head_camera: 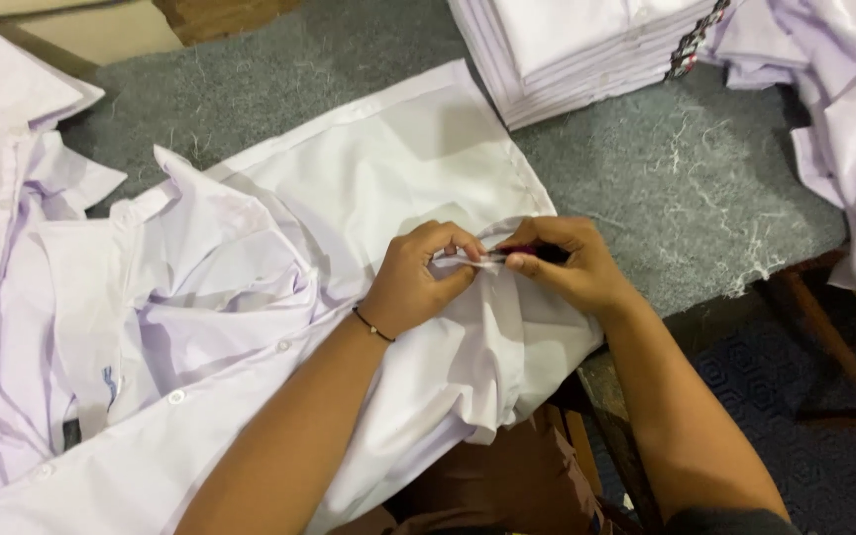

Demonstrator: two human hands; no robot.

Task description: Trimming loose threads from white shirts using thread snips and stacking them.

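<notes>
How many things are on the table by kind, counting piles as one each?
Spread white shirt pinched by left hand and right hand: 1
Neat folded stack: 1
Loose shirt heaps, left and right: 2
Small dark tool: 1
Total: 5

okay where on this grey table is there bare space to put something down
Bare grey table lies right of the spread white shirt, below the folded shirt stack. A smaller patch sits at top left. Crowded: the loose shirt pile on the left, and the fold pinched by both hands, left and right.
</notes>
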